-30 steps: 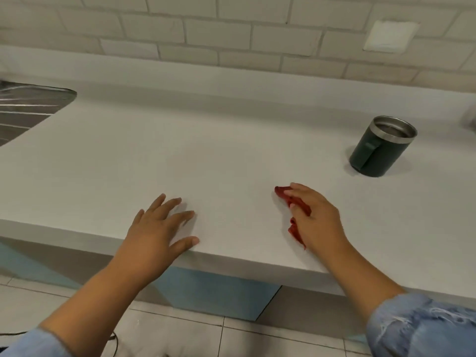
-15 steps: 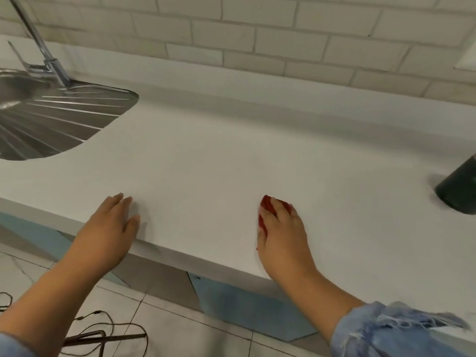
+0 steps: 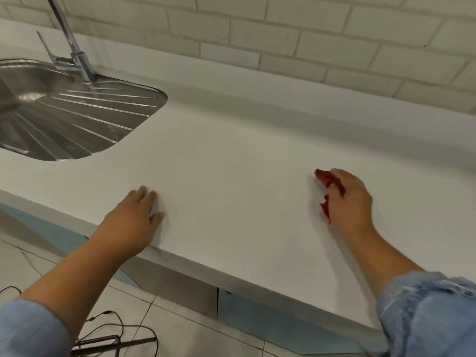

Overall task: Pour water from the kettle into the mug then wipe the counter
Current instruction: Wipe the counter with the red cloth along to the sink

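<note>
My right hand [image 3: 347, 202] presses a small red cloth [image 3: 328, 180] flat on the white counter [image 3: 231, 163], right of centre; most of the cloth is hidden under the palm and fingers. My left hand [image 3: 134, 220] lies palm down near the counter's front edge, fingers together, holding nothing. The mug and the kettle are out of view.
A steel sink [image 3: 64, 117] with a ribbed drainer and a tap [image 3: 74, 52] sits at the far left. A tiled wall [image 3: 283, 39] runs behind the counter. Dark cables [image 3: 110, 331] lie on the floor tiles below.
The view has swung left: the dark mug has left the frame on the right and the sink has come in. My right hand has slid the cloth over the counter; my left hand's fingers have closed together.
</note>
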`<action>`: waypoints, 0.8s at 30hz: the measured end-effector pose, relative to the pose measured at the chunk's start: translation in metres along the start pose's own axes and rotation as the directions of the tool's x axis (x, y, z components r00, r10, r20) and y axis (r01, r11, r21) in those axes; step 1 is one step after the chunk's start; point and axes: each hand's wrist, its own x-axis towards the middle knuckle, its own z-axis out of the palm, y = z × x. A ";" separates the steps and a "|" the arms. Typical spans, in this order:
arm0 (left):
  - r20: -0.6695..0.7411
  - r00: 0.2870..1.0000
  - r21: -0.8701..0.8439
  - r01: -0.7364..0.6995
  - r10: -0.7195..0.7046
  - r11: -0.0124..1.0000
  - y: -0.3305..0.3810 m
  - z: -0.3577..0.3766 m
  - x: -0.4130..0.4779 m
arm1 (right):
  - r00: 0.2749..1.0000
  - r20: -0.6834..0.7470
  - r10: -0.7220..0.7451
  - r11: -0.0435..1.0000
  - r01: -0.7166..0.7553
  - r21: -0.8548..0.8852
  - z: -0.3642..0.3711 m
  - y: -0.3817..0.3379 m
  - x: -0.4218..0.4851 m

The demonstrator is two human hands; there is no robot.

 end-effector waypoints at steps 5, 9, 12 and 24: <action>0.001 1.000 0.039 -0.023 0.023 0.999 -0.008 0.001 0.002 | 0.960 -0.174 0.220 0.832 -0.278 -0.481 -0.061 0.067 0.039; -0.005 0.999 0.064 -0.036 0.036 0.997 -0.008 0.002 0.004 | 0.977 -0.071 0.201 0.726 -0.197 -0.659 -0.034 0.056 0.044; -0.014 0.999 0.080 -0.041 0.042 0.996 -0.010 0.001 0.006 | 0.996 0.048 0.080 0.793 -0.034 -0.608 0.018 0.024 0.041; 0.025 0.997 0.111 -0.069 0.067 0.991 -0.011 -0.002 0.009 | 0.913 0.404 0.062 0.975 -0.141 0.171 0.120 -0.074 -0.005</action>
